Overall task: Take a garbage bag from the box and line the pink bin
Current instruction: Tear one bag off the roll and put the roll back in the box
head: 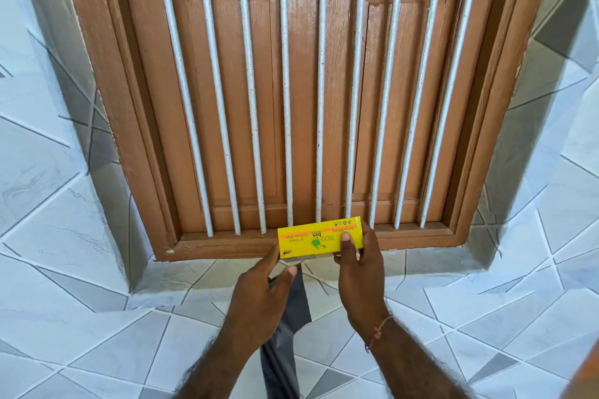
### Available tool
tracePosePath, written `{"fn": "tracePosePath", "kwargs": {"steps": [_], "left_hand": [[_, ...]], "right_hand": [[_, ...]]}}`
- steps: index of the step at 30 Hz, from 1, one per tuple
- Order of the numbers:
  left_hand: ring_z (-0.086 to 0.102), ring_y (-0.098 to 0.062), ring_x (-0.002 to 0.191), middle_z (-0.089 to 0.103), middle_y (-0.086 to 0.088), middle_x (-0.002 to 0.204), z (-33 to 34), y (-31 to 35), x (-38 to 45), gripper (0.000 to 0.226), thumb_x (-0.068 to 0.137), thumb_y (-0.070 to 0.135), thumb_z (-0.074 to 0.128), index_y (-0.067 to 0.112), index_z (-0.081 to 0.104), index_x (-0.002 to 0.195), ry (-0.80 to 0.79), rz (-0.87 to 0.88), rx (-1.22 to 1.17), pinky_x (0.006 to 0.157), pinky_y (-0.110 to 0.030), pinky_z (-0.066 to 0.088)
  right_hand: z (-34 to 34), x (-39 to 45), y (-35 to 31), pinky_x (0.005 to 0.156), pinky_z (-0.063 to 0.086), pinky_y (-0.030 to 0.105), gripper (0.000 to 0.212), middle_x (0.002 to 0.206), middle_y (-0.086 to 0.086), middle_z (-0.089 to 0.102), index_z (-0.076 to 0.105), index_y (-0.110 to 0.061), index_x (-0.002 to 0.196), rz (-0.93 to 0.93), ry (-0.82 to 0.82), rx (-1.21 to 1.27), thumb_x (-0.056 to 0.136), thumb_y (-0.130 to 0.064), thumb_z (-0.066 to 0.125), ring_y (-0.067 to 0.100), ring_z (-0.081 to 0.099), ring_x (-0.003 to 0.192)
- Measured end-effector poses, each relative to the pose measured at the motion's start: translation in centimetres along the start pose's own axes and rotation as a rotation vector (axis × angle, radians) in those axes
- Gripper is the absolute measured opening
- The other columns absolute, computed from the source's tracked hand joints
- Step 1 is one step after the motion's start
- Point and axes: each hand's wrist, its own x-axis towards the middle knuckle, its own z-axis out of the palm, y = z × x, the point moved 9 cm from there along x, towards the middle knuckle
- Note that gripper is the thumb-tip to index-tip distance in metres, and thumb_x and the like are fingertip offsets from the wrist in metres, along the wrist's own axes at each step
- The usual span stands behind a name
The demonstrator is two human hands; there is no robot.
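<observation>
A yellow garbage bag box [311, 238] rests on the tiled sill in front of a barred wooden window. My right hand [358, 264] grips the box's right end, thumb on its front face. My left hand [264, 288] is closed on a dark grey garbage bag [293, 311] that hangs down from below the box's left end, between my forearms. The pink bin is not in view.
The brown wooden window frame [155, 172] with white vertical bars [287, 107] stands right behind the box. Pale blue and grey tiled wall [64, 236] surrounds the window and the sill [421, 269].
</observation>
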Motion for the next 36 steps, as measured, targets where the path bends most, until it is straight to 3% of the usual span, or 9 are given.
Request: {"fn": "tracePosePath", "kwargs": {"steps": [5,8,10,14,17,19,25,31,36], "left_hand": [[0.047,-0.011,0.132,0.048,0.016,0.143,-0.2,-0.4,0.1,0.057,0.090,0.048,0.044,0.032,0.038,0.145,0.008,-0.012,0.001,0.110,-0.027,0.031],[0.046,-0.012,0.133,0.048,0.015,0.144,-0.3,-0.6,0.0,0.055,0.093,0.044,0.046,0.031,0.038,0.146,0.007,-0.008,0.029,0.112,-0.029,0.031],[0.044,-0.014,0.135,0.046,0.014,0.146,-0.2,-1.0,0.3,0.054,0.094,0.044,0.046,0.031,0.036,0.146,-0.018,-0.019,0.055,0.113,-0.029,0.030],[0.045,-0.013,0.133,0.047,0.016,0.145,1.3,-1.9,1.3,0.046,0.097,0.038,0.047,0.036,0.041,0.143,-0.119,-0.028,0.085,0.111,-0.031,0.035],[0.050,-0.011,0.128,0.055,0.015,0.138,2.3,-3.4,2.6,0.037,0.098,0.032,0.048,0.038,0.052,0.133,-0.161,-0.067,0.020,0.106,-0.030,0.038],[0.055,-0.013,0.120,0.062,0.012,0.128,2.9,-4.4,3.6,0.032,0.097,0.027,0.048,0.035,0.059,0.126,-0.181,-0.101,-0.007,0.102,-0.030,0.041],[0.057,-0.016,0.076,0.067,0.000,0.090,4.4,-6.1,5.3,0.025,0.093,0.018,0.048,0.024,0.068,0.106,-0.213,-0.207,-0.008,0.079,-0.032,0.047],[0.059,-0.028,0.113,0.065,-0.002,0.122,5.2,-6.8,5.7,0.032,0.092,0.024,0.047,0.026,0.062,0.120,-0.251,-0.224,0.126,0.098,-0.039,0.045],[0.058,-0.021,0.117,0.062,0.002,0.127,3.7,-6.8,5.4,0.030,0.093,0.029,0.046,0.027,0.060,0.120,-0.163,-0.219,0.069,0.100,-0.036,0.044]], "right_hand": [[0.4,0.0,1.2,0.090,0.039,0.009,0.048,0.134,0.000,0.053,0.041,-0.022,0.141,0.009,-0.050,-0.080,0.095,-0.030,0.051,0.014,0.050,0.119],[-0.1,0.2,2.6,0.096,0.042,0.026,0.044,0.136,0.003,0.049,0.049,-0.020,0.136,0.020,-0.022,-0.169,0.093,-0.029,0.056,0.020,0.046,0.125],[-0.4,0.4,3.6,0.089,0.045,0.023,0.032,0.123,0.003,0.057,0.059,-0.023,0.124,0.071,-0.018,-0.132,0.092,-0.026,0.060,0.018,0.053,0.112],[-0.5,0.9,6.2,0.090,0.052,0.038,0.019,0.092,-0.009,0.070,0.065,-0.035,0.087,0.198,0.011,-0.031,0.088,-0.016,0.067,0.011,0.063,0.089],[-0.5,1.5,7.8,0.092,0.051,0.039,0.014,0.098,-0.001,0.071,0.068,-0.022,0.099,0.261,0.067,-0.071,0.085,-0.020,0.070,0.020,0.064,0.095],[-0.5,2.0,8.9,0.090,0.050,0.036,0.033,0.104,0.002,0.067,0.063,-0.012,0.110,0.326,0.087,-0.126,0.082,-0.026,0.073,0.023,0.061,0.099],[-0.4,2.8,10.9,0.077,0.046,0.029,0.024,0.097,0.006,0.072,0.070,-0.011,0.102,0.324,-0.004,-0.314,0.082,-0.025,0.072,0.025,0.064,0.091],[0.0,3.2,10.0,0.085,0.048,0.031,0.028,0.099,0.006,0.072,0.069,-0.014,0.108,0.199,-0.095,-0.439,0.080,-0.013,0.072,0.023,0.063,0.091],[0.1,3.2,9.4,0.098,0.043,0.038,0.053,0.118,0.017,0.062,0.056,-0.010,0.130,0.167,-0.148,-0.589,0.079,-0.011,0.072,0.034,0.055,0.112]]}}
